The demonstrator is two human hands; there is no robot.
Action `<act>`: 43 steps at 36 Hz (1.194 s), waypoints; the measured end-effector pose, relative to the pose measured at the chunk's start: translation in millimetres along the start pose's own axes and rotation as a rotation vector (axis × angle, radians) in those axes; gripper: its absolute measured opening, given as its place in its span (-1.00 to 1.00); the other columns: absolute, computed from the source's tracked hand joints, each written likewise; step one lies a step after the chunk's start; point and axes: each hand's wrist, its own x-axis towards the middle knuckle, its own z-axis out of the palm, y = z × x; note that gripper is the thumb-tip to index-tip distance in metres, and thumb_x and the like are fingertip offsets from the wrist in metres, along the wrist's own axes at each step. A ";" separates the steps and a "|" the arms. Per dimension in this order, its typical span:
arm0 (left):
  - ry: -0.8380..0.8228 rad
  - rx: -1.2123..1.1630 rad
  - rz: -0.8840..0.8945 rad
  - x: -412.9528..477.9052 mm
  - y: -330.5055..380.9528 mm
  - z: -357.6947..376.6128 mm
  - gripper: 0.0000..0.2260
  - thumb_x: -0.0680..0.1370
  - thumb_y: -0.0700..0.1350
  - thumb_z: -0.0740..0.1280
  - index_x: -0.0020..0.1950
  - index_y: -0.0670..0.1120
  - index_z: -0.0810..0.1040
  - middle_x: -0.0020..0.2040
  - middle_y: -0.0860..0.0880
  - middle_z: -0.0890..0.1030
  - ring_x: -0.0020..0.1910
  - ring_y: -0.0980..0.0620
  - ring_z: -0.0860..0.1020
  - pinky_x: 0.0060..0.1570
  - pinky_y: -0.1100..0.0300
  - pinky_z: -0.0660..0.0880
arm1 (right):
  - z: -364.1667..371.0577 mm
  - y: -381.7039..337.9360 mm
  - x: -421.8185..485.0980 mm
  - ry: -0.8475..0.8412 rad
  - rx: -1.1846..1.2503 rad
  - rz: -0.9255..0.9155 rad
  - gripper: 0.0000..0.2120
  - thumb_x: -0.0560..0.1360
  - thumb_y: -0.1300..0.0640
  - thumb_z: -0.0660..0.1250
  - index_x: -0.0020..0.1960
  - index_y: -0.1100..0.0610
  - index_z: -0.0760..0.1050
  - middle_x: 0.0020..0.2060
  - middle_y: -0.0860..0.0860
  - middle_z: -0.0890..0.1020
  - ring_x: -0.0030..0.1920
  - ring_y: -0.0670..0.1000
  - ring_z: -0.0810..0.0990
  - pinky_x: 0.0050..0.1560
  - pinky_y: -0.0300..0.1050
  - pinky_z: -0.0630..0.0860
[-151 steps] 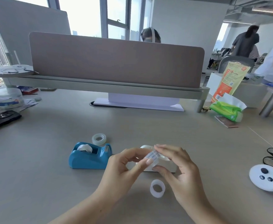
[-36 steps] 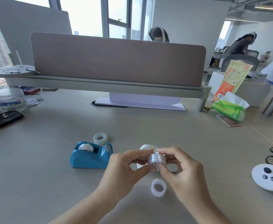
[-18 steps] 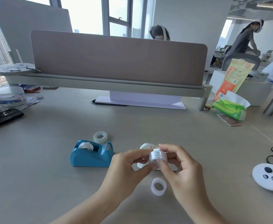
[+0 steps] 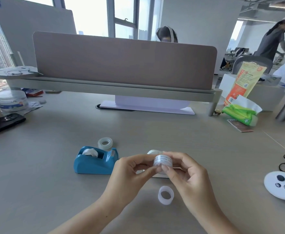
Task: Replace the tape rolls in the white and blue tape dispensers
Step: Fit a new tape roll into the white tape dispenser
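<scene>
While both hands [image 4: 157, 173] pinch the tape roll [image 4: 163, 162], find its free end before seating in white dispenser [image 4: 152, 152].

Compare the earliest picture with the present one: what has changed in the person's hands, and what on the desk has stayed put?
The small clear tape roll in both hands has turned: first tilted, it now shows its curved side. The left hand and right hand keep their grip. The blue tape dispenser, spare clear roll and empty white ring have not moved.
</scene>
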 end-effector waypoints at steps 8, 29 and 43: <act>-0.001 -0.011 0.003 3.5 -3.7 -3.7 -0.79 0.33 -0.05 0.55 -0.07 -0.04 0.74 -0.13 0.02 0.77 -0.12 0.02 0.71 -0.01 0.25 0.60 | -3.9 0.7 2.6 0.002 -0.044 0.011 -0.86 0.47 0.22 0.47 0.00 0.04 0.66 -0.02 -0.03 0.75 0.01 0.00 0.72 0.11 -0.03 0.60; 0.051 0.094 0.117 35.1 11.0 -12.2 -0.64 0.40 -0.08 0.55 0.07 0.30 0.63 -0.11 0.16 0.71 -0.09 0.13 0.61 0.06 0.24 0.56 | -15.6 -7.4 46.2 -0.039 -0.359 -0.102 -0.77 0.39 -0.28 0.42 -0.02 -0.22 0.59 -0.11 -0.19 0.66 0.03 -0.05 0.59 0.11 0.04 0.51; 0.040 0.278 0.219 40.0 -26.4 -2.7 -0.68 0.49 -0.03 0.39 0.17 0.31 0.62 0.01 0.27 0.69 0.06 0.05 0.58 0.08 0.25 0.53 | -19.9 38.1 53.4 -0.047 -0.488 -0.093 -0.77 0.33 -0.28 0.46 -0.04 -0.32 0.56 -0.04 -0.29 0.63 0.10 0.04 0.54 0.24 0.03 0.40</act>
